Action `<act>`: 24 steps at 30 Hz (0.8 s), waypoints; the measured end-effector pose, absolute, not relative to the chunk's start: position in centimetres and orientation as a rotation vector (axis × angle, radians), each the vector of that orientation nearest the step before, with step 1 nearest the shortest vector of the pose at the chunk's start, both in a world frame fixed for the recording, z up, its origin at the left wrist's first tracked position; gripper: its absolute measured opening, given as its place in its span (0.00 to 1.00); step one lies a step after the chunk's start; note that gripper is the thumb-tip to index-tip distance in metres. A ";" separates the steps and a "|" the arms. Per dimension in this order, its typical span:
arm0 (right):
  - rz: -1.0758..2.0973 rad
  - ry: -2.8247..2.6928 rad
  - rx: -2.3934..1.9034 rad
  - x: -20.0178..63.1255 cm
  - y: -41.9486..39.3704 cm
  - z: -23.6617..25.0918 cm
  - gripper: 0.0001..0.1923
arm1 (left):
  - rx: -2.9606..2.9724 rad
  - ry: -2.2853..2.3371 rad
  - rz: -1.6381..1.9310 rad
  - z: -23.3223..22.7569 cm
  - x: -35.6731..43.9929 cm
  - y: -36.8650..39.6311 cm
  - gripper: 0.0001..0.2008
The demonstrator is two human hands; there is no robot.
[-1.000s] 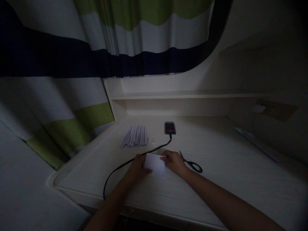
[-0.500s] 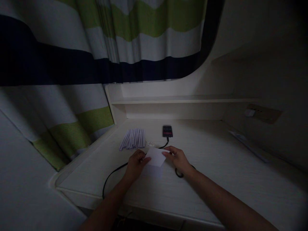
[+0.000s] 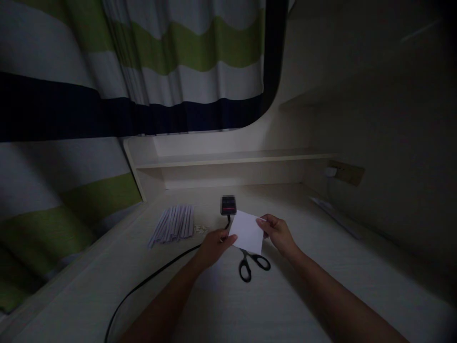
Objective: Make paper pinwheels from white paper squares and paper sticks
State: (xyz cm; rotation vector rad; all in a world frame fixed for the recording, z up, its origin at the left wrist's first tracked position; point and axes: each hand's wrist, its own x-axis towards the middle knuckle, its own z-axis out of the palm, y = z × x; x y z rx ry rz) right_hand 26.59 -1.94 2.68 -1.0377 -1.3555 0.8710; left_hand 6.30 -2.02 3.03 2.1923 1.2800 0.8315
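A small white sheet of paper [image 3: 247, 232] is held up above the desk between both of my hands. My left hand [image 3: 214, 246] pinches its lower left corner. My right hand [image 3: 279, 233] grips its upper right edge. Black-handled scissors [image 3: 253, 265] lie on the desk [image 3: 321, 281] just below the paper, partly hidden by it. A row of folded white paper strips [image 3: 173, 225] lies to the left, with small paper scraps [image 3: 202, 229] beside it.
A small dark device [image 3: 228, 205] sits behind the paper, its black cable [image 3: 150, 280] running to the front left. A low shelf [image 3: 232, 157] spans the back. A striped curtain [image 3: 107, 95] hangs at left. A wall socket [image 3: 344, 172] and a flat strip [image 3: 333, 214] are at right.
Both hands have lifted the paper off the desk and raised it upright. The scissors, hidden half a second ago, now show below the paper. The camera view has shifted to the right.
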 end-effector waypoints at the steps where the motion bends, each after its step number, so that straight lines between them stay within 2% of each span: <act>1: 0.876 -1.349 -1.039 27.0 -1.7 2.2 0.18 | 2.213 1.291 0.796 2.5 6.0 -2.0 0.18; 4: 0.860 -1.330 -1.039 27.8 -1.0 1.1 0.18 | 2.297 1.312 0.640 0.8 4.5 -2.3 0.15; 8: 0.857 -1.285 -1.057 28.2 -0.5 0.4 0.18 | 2.354 1.400 0.537 -0.9 3.0 -3.6 0.22; 11: 0.877 -1.267 -1.062 28.1 -0.4 0.1 0.17 | 2.329 1.414 0.505 -1.6 2.5 -4.4 0.22; 17: 0.913 -1.261 -1.068 27.8 -0.2 -0.6 0.18 | 2.308 1.385 0.602 -2.9 1.2 -4.5 0.17; 24: 0.974 -1.284 -1.053 26.6 -0.9 -0.2 0.17 | 2.025 1.324 0.781 -0.2 2.4 -3.6 0.21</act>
